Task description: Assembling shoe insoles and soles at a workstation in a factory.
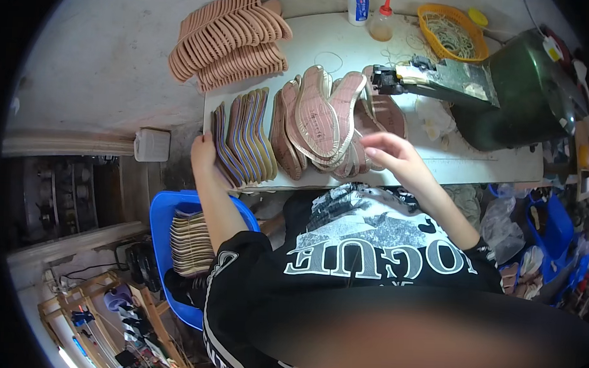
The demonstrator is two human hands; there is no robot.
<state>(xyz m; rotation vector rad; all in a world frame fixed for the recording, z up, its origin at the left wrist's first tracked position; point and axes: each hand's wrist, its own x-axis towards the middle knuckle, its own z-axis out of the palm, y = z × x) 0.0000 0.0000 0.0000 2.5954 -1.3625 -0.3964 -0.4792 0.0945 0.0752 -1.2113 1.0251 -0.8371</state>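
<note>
A white bottle with a blue label (358, 6) and a red-capped squeeze bottle (382, 23) stand at the table's (499, 163) far edge.

Upper left of frame: fanned stack of tan insoles (228, 40) on the table (479, 167). Top centre: white bottle (358, 6) beside glue bottle (382, 23). Upper right: orange basket (452, 33) holding rubber bands; dark green machine (515, 88). Lower left: blue tub (167, 244) of stacked insoles.
</note>
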